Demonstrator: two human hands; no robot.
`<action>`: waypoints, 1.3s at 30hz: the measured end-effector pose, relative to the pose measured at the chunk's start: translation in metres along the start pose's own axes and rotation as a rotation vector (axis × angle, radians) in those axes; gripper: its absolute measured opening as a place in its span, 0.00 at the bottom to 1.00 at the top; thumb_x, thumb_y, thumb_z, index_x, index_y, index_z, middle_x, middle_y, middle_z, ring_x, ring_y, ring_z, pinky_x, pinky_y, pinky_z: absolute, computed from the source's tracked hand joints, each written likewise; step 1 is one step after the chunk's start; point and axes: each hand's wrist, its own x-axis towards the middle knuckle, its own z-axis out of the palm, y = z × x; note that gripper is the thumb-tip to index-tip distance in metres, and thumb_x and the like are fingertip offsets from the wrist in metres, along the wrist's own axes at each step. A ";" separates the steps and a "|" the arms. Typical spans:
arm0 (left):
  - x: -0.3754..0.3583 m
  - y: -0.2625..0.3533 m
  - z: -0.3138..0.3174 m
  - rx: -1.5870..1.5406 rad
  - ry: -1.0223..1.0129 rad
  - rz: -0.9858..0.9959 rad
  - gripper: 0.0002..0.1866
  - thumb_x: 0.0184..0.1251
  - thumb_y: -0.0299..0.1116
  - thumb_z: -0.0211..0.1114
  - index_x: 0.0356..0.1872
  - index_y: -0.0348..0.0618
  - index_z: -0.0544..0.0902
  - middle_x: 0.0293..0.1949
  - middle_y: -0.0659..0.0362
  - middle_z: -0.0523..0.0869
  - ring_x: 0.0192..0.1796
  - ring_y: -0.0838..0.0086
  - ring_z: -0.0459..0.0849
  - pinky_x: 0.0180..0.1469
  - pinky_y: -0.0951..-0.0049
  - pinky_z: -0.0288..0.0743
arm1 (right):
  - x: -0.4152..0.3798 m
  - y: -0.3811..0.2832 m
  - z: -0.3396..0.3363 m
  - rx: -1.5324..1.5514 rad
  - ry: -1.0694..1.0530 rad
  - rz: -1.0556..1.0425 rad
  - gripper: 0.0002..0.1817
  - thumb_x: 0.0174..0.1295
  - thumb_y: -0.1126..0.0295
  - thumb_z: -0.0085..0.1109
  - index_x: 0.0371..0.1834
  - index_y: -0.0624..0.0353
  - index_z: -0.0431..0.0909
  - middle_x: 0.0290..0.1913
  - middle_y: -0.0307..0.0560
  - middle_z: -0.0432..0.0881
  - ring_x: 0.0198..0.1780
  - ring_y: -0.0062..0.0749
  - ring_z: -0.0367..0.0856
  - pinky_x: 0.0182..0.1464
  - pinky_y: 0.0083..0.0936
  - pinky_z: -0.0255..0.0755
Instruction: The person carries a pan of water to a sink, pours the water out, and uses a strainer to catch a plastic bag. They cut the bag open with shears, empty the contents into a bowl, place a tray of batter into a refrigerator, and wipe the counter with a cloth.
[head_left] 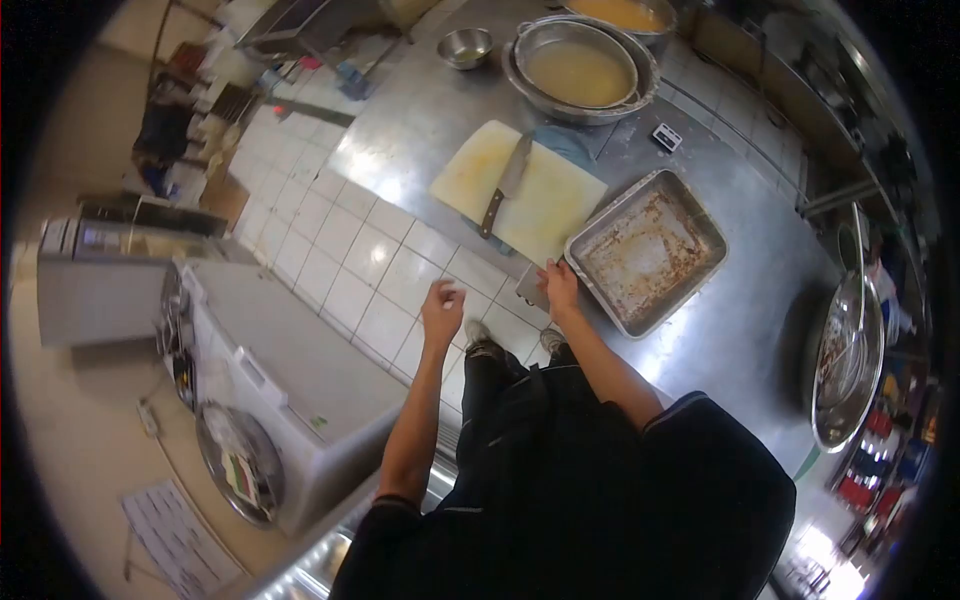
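Note:
My left hand (442, 314) is raised over the tiled floor, its fingers loosely curled and apart, with no object visible in them. By the near edge of the steel table, my right hand (560, 288) has bent fingers beside a small metal piece (530, 285) that juts out there; what it grips is hard to make out. Close to that hand stands a rectangular metal baking pan (648, 252) with brown residue inside. A white cutting board (556, 200) lies left of the pan, and a knife with a brown handle (493, 212) rests across it.
On the steel table (725, 170) are a large bowl of cloudy liquid (580, 75), a small steel bowl (465, 47), a blue cloth (566, 145) and a small dark-and-white device (667, 138). A wide pan with a strainer (848, 360) is at right; a white chest freezer (290, 340) stands left.

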 end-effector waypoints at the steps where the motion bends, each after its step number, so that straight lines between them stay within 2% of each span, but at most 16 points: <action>1: 0.035 0.006 0.011 0.004 -0.045 -0.007 0.20 0.60 0.36 0.71 0.49 0.37 0.79 0.34 0.48 0.87 0.35 0.65 0.86 0.39 0.67 0.79 | 0.002 -0.002 0.004 0.041 0.028 0.005 0.21 0.70 0.63 0.57 0.62 0.61 0.68 0.53 0.46 0.79 0.43 0.33 0.81 0.44 0.30 0.78; 6: 0.147 -0.014 0.057 0.230 -0.337 -0.037 0.23 0.60 0.42 0.71 0.48 0.35 0.80 0.37 0.47 0.88 0.39 0.60 0.88 0.44 0.65 0.79 | 0.004 -0.001 0.014 0.202 0.006 -0.128 0.13 0.72 0.67 0.55 0.55 0.58 0.71 0.52 0.45 0.80 0.41 0.36 0.83 0.46 0.34 0.80; 9: 0.170 -0.024 0.062 0.093 -0.459 -0.054 0.21 0.61 0.43 0.70 0.45 0.34 0.82 0.36 0.47 0.88 0.38 0.61 0.88 0.44 0.66 0.79 | -0.017 -0.011 0.028 0.308 0.025 -0.099 0.14 0.72 0.68 0.55 0.56 0.58 0.70 0.51 0.46 0.80 0.43 0.35 0.83 0.47 0.35 0.80; 10: 0.179 -0.033 0.063 0.045 -0.529 -0.156 0.19 0.64 0.43 0.69 0.43 0.34 0.83 0.34 0.50 0.89 0.38 0.65 0.88 0.43 0.67 0.79 | -0.023 -0.013 0.033 0.333 0.046 -0.109 0.16 0.71 0.67 0.55 0.58 0.58 0.69 0.51 0.46 0.80 0.44 0.35 0.82 0.48 0.35 0.80; 13: 0.198 -0.039 0.058 -0.094 -0.752 -0.256 0.17 0.67 0.42 0.67 0.41 0.34 0.84 0.35 0.54 0.89 0.36 0.71 0.87 0.40 0.71 0.79 | -0.034 -0.002 0.046 0.435 0.058 -0.138 0.19 0.71 0.68 0.57 0.61 0.58 0.67 0.51 0.48 0.80 0.47 0.37 0.82 0.50 0.36 0.80; 16: 0.207 -0.012 0.044 -0.091 -0.925 -0.345 0.17 0.68 0.43 0.67 0.41 0.35 0.84 0.34 0.57 0.88 0.35 0.76 0.85 0.38 0.74 0.77 | -0.044 0.002 0.058 0.440 0.055 -0.158 0.19 0.71 0.69 0.56 0.61 0.57 0.67 0.54 0.48 0.80 0.51 0.39 0.82 0.55 0.39 0.79; 19: 0.220 -0.015 0.046 -0.159 -1.068 -0.490 0.16 0.69 0.41 0.67 0.44 0.36 0.82 0.36 0.58 0.87 0.37 0.76 0.85 0.39 0.74 0.77 | -0.048 0.011 0.076 0.472 0.030 -0.192 0.18 0.71 0.71 0.55 0.61 0.58 0.67 0.55 0.50 0.79 0.55 0.41 0.81 0.60 0.42 0.77; 22: 0.231 -0.019 0.034 -0.506 -1.199 -0.682 0.14 0.71 0.38 0.64 0.47 0.38 0.79 0.39 0.57 0.87 0.40 0.73 0.84 0.42 0.72 0.78 | -0.050 0.024 0.105 0.571 0.048 -0.287 0.16 0.71 0.72 0.54 0.60 0.61 0.67 0.55 0.52 0.79 0.58 0.44 0.80 0.62 0.43 0.75; 25: 0.239 0.004 -0.001 -0.566 -1.205 -0.699 0.11 0.73 0.34 0.62 0.49 0.38 0.77 0.41 0.56 0.86 0.43 0.70 0.84 0.46 0.71 0.77 | -0.056 0.018 0.133 0.616 0.065 -0.366 0.16 0.70 0.74 0.53 0.59 0.63 0.68 0.55 0.54 0.79 0.58 0.46 0.80 0.63 0.45 0.75; 29: 0.245 0.044 -0.063 -0.576 -1.177 -0.492 0.11 0.72 0.33 0.62 0.49 0.37 0.77 0.43 0.54 0.86 0.44 0.70 0.83 0.49 0.71 0.76 | -0.082 -0.002 0.140 0.682 0.047 -0.361 0.18 0.69 0.76 0.54 0.60 0.65 0.67 0.54 0.54 0.79 0.57 0.45 0.80 0.64 0.45 0.75; 32: 0.247 0.086 -0.107 -0.569 -1.149 -0.379 0.13 0.72 0.33 0.63 0.50 0.36 0.77 0.43 0.54 0.85 0.44 0.72 0.83 0.50 0.72 0.75 | -0.129 -0.013 0.132 0.673 0.125 -0.343 0.18 0.69 0.75 0.53 0.60 0.67 0.68 0.55 0.55 0.79 0.57 0.45 0.80 0.64 0.46 0.75; 35: 0.249 0.106 -0.121 -0.482 -1.126 -0.297 0.14 0.72 0.34 0.63 0.50 0.35 0.77 0.42 0.53 0.86 0.43 0.72 0.83 0.50 0.72 0.75 | -0.195 -0.021 0.119 0.611 0.129 -0.436 0.18 0.70 0.73 0.52 0.61 0.68 0.68 0.55 0.56 0.79 0.58 0.45 0.80 0.63 0.46 0.75; 39: 0.224 0.128 -0.102 -0.407 -1.160 -0.201 0.15 0.71 0.35 0.65 0.49 0.35 0.77 0.41 0.53 0.87 0.42 0.73 0.84 0.48 0.73 0.76 | -0.291 -0.022 0.090 0.619 0.316 -0.496 0.18 0.69 0.73 0.53 0.61 0.65 0.69 0.56 0.56 0.80 0.58 0.43 0.80 0.61 0.42 0.77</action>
